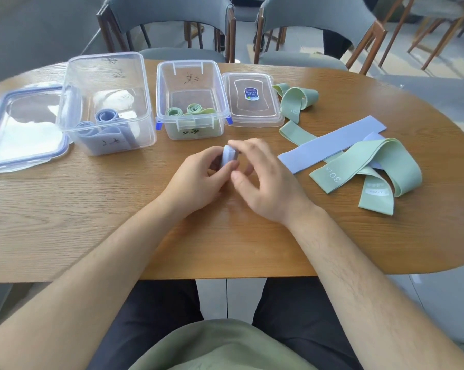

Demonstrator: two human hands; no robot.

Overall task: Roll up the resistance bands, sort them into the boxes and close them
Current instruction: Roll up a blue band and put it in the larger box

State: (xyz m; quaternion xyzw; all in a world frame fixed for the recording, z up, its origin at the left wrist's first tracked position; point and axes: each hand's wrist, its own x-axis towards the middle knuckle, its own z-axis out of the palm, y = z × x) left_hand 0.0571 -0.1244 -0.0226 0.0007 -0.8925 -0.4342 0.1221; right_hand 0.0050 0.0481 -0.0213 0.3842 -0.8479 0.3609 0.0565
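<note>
A rolled-up purple band (228,156) stands between my two hands at the table's middle. My left hand (198,180) grips it from the left and my right hand (262,180) pinches it from the right and top. The large clear box (73,113) on the left holds rolled purple bands (106,116). The smaller clear box (161,102) beside it holds rolled green bands (194,109). Loose on the right lie a flat purple band (332,144) and green bands (380,161), with another green band (297,100) further back.
The large box's blue-rimmed lid (1,145) lies at the far left. The small box's lid (252,121) lies right of that box. Grey chairs (172,22) stand behind the wooden table (118,209).
</note>
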